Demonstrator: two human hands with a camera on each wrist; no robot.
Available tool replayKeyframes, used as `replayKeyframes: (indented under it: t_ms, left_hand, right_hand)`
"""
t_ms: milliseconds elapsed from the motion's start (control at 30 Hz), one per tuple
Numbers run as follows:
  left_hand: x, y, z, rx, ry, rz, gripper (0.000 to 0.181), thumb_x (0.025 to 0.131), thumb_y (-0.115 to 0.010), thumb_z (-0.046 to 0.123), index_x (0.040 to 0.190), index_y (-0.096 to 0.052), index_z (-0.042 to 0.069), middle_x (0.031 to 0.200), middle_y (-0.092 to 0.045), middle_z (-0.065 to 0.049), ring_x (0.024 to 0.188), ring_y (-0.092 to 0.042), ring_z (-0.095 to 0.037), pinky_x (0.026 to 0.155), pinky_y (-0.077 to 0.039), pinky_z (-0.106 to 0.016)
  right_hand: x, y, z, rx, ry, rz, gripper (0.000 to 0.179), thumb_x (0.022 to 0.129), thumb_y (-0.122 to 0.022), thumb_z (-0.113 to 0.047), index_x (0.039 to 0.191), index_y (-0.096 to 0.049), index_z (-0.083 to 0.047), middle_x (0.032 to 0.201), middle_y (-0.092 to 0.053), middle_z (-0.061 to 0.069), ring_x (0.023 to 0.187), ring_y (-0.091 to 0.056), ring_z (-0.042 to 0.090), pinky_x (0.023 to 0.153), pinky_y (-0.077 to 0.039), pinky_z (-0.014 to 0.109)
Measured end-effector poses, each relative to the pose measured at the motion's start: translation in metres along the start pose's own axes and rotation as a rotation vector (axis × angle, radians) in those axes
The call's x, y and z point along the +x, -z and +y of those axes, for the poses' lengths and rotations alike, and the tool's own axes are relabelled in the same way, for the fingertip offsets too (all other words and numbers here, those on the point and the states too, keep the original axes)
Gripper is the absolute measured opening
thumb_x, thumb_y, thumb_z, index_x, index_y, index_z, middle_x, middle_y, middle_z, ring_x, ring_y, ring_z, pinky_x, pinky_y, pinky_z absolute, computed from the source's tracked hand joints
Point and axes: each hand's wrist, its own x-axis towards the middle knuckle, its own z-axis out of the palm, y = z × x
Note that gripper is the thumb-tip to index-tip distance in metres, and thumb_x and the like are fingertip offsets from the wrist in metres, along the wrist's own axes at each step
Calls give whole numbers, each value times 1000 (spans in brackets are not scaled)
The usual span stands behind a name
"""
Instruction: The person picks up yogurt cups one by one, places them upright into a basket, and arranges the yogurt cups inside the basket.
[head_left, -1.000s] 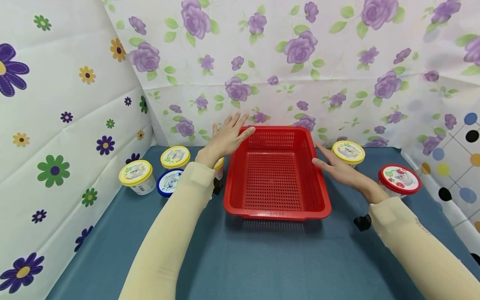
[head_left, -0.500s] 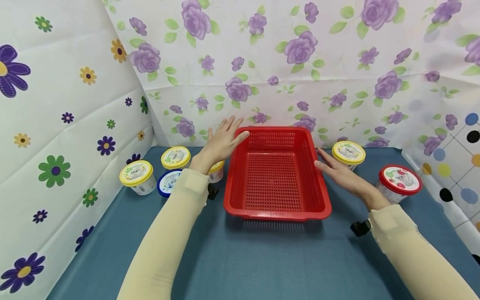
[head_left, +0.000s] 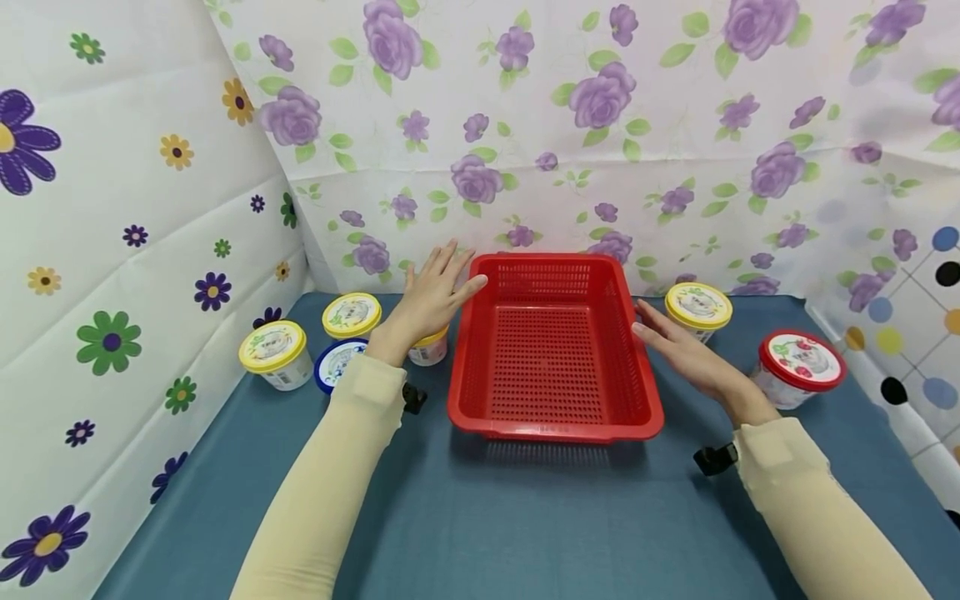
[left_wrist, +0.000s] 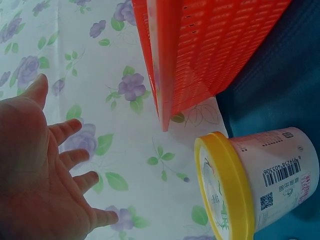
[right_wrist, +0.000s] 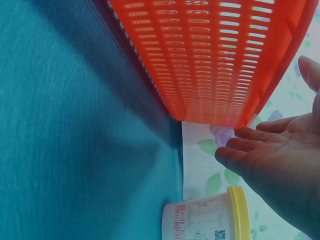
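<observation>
A red perforated plastic basket (head_left: 546,367) sits on the blue cloth between my hands. My left hand (head_left: 423,304) hovers left of its rim, fingers spread and holding nothing; the left wrist view shows it apart from the basket. Beneath that hand is a yellow-lidded tub (head_left: 430,346), its barcode side showing in the left wrist view (left_wrist: 272,175). On the other side, my right hand (head_left: 686,354) holds its fingers straight by the right rim; whether they touch it I cannot tell. Another yellow-lidded tub (head_left: 698,306) stands just behind it.
A red-lidded tub (head_left: 799,360) stands far right. To the left are two yellow-lidded tubs, one nearer the side wall (head_left: 272,358) and one behind, plus a blue-lidded tub (head_left: 336,364) partly covered by my left sleeve. Flowered sheets (head_left: 480,108) close off the back and sides.
My left hand has drifted left and slightly down, away from the basket's rim, uncovering more of the tub beneath. My right hand has shifted slightly outward. The basket has stayed put.
</observation>
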Motion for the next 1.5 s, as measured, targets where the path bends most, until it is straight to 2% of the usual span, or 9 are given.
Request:
replayKeyframes:
  t_ms: [133, 333, 633, 833, 1200, 1500]
  left_hand:
    - [-3, 0, -2, -8, -2, 9, 70, 109, -41, 56, 167, -24, 20, 175, -7, -9, 161, 0, -33, 121, 4, -70]
    - [-10, 2, -4, -35, 15, 10, 70, 109, -40, 58, 167, -25, 23, 176, -3, -6, 161, 5, -29, 121, 6, -69]
    - [-23, 2, -13, -82, 41, 48, 72, 108, -40, 60, 166, -28, 19, 175, -4, -7, 161, 4, -31, 121, 5, -69]
    - [-30, 4, -14, -102, 47, 53, 73, 108, -39, 62, 167, -26, 21, 175, -4, -8, 161, 4, -31, 122, 6, -68]
    - [-38, 6, -23, -90, 61, 84, 75, 106, -41, 64, 167, -27, 22, 175, -6, -8, 161, 2, -32, 121, 7, -69]
    - [-40, 7, -29, -85, 65, 84, 76, 106, -39, 65, 167, -27, 20, 175, -7, -10, 160, -1, -34, 121, 5, -69]
  right_hand:
    - [0, -1, 2, 25, -1, 0, 80, 110, -46, -47, 169, 0, -18, 174, -7, 12, 157, -11, 42, 117, -19, 74]
    - [-2, -4, 5, 51, 10, 2, 76, 110, -46, -45, 169, -5, -19, 174, -11, 12, 156, -15, 42, 116, -21, 74]
    - [-4, -8, 8, 72, -18, -1, 78, 109, -48, -47, 169, -4, -22, 173, -16, 14, 155, -19, 43, 116, -23, 73]
    - [-6, -9, 11, 76, -25, -2, 78, 109, -47, -48, 169, -4, -22, 172, -19, 15, 154, -22, 44, 116, -24, 73]
    - [-8, -14, 15, 149, -28, -17, 77, 110, -47, -48, 169, -6, -21, 169, -26, 14, 152, -28, 40, 117, -30, 66]
    - [-17, -19, 20, 134, -42, -15, 77, 110, -45, -48, 169, -4, -19, 170, -24, 16, 151, -30, 40, 118, -30, 64]
